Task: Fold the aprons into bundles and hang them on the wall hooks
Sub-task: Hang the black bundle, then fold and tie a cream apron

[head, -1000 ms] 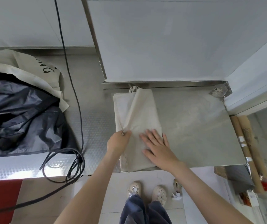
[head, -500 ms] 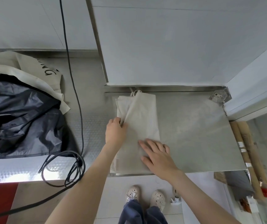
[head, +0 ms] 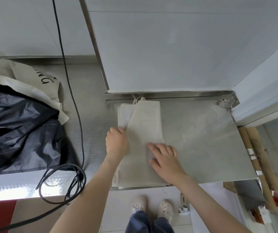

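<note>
While the right hand presses flat on the apron, fingers straight and slightly spread, the left hand curls its fingers onto the apron's left edge, at the foot of a slanting fold. Folded into a long strip, the apron lies on the steel counter at centre frame. At left sits a heap of dark cloth, a black cable beside it.

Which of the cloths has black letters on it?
The cream cloth at the far left, lying partly over the black cloth. The beige apron spread on the steel table is plain, and so is the black one.
</note>
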### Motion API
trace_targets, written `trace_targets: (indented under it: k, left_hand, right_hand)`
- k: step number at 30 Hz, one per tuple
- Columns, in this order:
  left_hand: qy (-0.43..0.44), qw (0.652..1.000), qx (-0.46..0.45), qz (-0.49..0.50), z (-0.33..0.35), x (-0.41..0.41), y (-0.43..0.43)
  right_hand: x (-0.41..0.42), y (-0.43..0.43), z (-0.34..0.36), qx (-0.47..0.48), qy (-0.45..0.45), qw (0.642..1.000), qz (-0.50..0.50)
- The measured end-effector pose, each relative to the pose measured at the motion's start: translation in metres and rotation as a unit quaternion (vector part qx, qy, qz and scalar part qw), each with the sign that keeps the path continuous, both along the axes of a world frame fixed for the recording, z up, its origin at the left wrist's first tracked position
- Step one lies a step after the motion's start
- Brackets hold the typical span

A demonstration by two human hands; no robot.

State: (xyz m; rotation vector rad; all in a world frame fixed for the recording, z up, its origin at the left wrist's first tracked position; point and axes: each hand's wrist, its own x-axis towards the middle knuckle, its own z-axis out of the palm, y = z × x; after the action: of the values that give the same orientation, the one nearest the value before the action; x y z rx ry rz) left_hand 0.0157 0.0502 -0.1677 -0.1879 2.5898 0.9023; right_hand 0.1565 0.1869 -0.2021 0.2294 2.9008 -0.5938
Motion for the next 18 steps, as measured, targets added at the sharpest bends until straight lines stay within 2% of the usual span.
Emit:
trace_targets:
  k: [3,5,7,10,12,14,18]
  left_hand:
    - [-0.11,0.991,0.07,-0.022,0.005,-0.01,0.002]
    - [-0.2,0.961,0.192,0.008,0.009,-0.01,0.003]
    - [-0.256,0.933,0.253,-0.007,0.01,-0.004,0.002]
    - [-0.235,0.933,0.256,-0.098,0.01,0.007,0.0]
    - [-0.21,0.923,0.299,-0.118,0.006,0.011,0.0]
    - [-0.209,0.911,0.334,-0.125,0.005,0.013,0.001]
    - [-0.202,0.918,0.308,-0.144,0.001,0.012,0.005]
  right_hand:
    - [-0.018,0.003,0.01,-0.032,-0.024,0.999,-0.035]
    - [-0.031,0.003,0.019,-0.016,-0.049,0.997,-0.062]
    - [-0.043,0.004,0.029,-0.027,-0.085,0.99,-0.112]
    - [-0.054,0.002,0.041,-0.149,-0.082,0.965,-0.197]
    - [-0.06,-0.002,0.047,-0.199,-0.069,0.954,-0.214]
    - [-0.066,-0.008,0.05,-0.195,-0.07,0.957,-0.205]
    - [-0.074,-0.011,0.047,-0.145,-0.095,0.969,-0.176]
